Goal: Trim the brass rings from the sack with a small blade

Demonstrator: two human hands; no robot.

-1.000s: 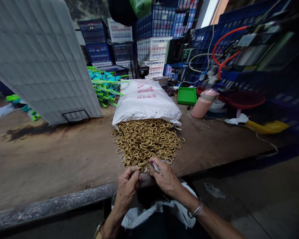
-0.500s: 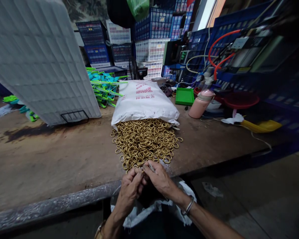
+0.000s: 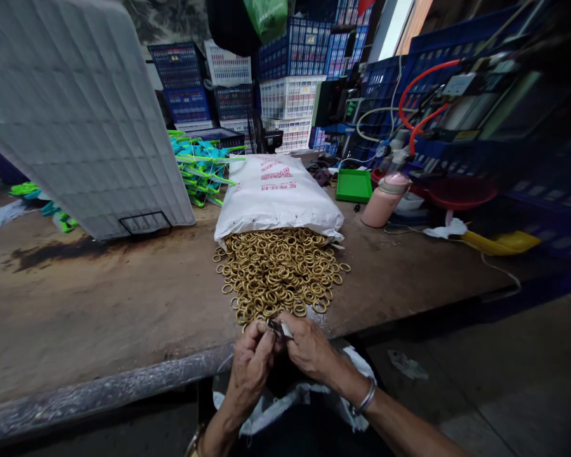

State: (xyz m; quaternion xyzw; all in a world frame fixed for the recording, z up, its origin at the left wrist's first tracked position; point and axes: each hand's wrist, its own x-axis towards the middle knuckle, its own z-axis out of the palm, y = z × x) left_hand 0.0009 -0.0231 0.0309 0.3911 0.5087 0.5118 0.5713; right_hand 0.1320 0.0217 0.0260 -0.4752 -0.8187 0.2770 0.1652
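A heap of gold-coloured rings (image 3: 278,273) spills out of the mouth of a white printed sack (image 3: 276,197) onto the table. At its near edge, my left hand (image 3: 252,355) is closed in a pinch, on what seems to be one gold ring, mostly hidden by the fingers. My right hand (image 3: 309,349) is wrapped around a small tool (image 3: 287,330) with a pale part and a dark tip, which meets the left fingertips. Below both hands hangs an open white bag (image 3: 356,362) at the table's front edge; its inside is dark.
A tall whitish panel (image 3: 85,127) stands at left, beside green and turquoise plastic parts (image 3: 202,168). To the right are a green tray (image 3: 353,185), a pink bottle (image 3: 383,203), a red dish (image 3: 461,193) and a yellow scoop-like piece (image 3: 504,242). Stacked crates (image 3: 292,95) fill the back.
My right hand has turned slightly, so the small tool's dark tip now shows against the left fingertips. The gold bit between the fingers is no longer visible.
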